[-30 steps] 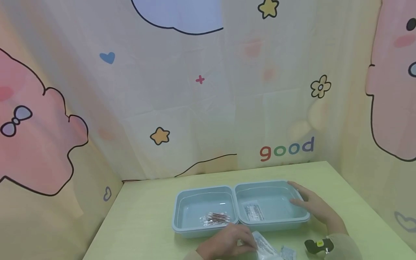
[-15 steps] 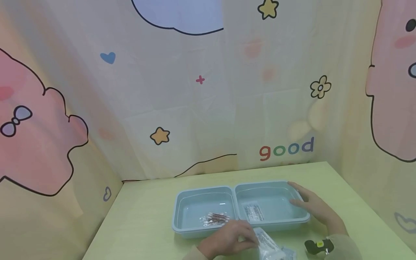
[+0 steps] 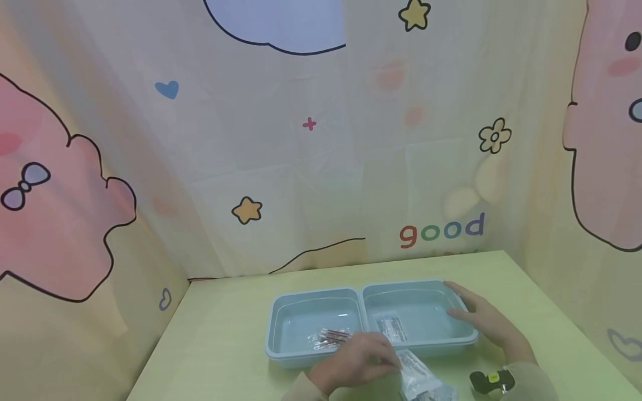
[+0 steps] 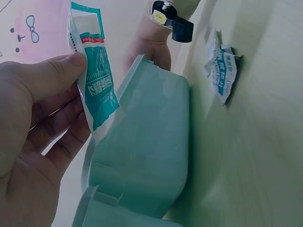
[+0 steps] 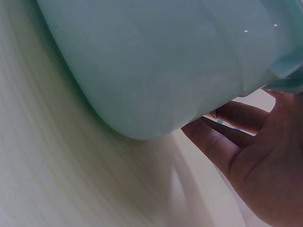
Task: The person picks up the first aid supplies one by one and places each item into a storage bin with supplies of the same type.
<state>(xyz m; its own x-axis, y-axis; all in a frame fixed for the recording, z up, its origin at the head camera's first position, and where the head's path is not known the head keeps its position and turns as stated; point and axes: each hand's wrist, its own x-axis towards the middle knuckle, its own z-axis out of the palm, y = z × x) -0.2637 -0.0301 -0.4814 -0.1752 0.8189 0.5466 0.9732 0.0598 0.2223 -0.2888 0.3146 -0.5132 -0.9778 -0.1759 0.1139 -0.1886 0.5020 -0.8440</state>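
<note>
My left hand pinches a small white-and-teal packet by its edge, thumb on one side and fingers behind. The packet is held up in front of the two light blue trays; its pale side faces the head view. My right hand holds the right tray at its right end, thumb over the rim. Inside that tray lies a clear printed packet. The left tray contains a bundle of wrapped swabs, partly hidden by my left hand.
Crumpled teal-and-white packets lie on the table in front of the right tray. The trays stand side by side on a pale green table. A printed curtain hangs behind and along both sides.
My left hand has risen slightly and shifted a little to the right, toward the trays, bringing the packet along. My right hand and both trays have stayed in place.
</note>
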